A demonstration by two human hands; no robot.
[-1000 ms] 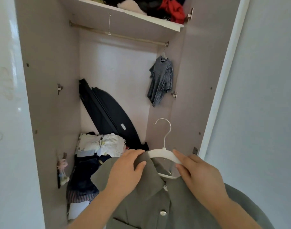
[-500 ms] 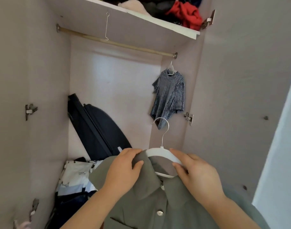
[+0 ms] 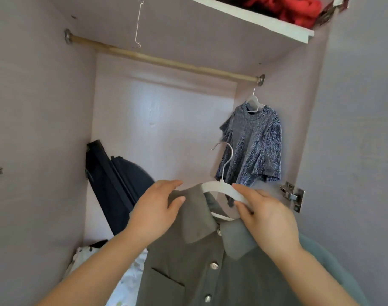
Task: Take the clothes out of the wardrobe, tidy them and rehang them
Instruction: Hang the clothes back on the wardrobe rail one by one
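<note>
Left hand (image 3: pixel 157 208) grips shirt (image 3: pixel 201 261) at collar, fingers curled over top. Right hand (image 3: pixel 265 215) pinches bare right arm of white hanger (image 3: pixel 219 187).
Shirt buttoned, on hanger, held up inside open wardrobe, well below rail (image 3: pixel 166 60).
Change over last second: grip same; view closer in, tilted up, rail now larger overhead.
Likely meaning: tidying done, rehanging next.
Rail bare left of blue-grey top (image 3: pixel 252 146), which hangs at right end.

The rail (image 3: pixel 166 60) is bare through its middle, up to the top (image 3: pixel 252 146) hanging at its right end. A wire hook (image 3: pixel 137 25) dangles near its left end; a dark case (image 3: pixel 115 186) leans below.
</note>
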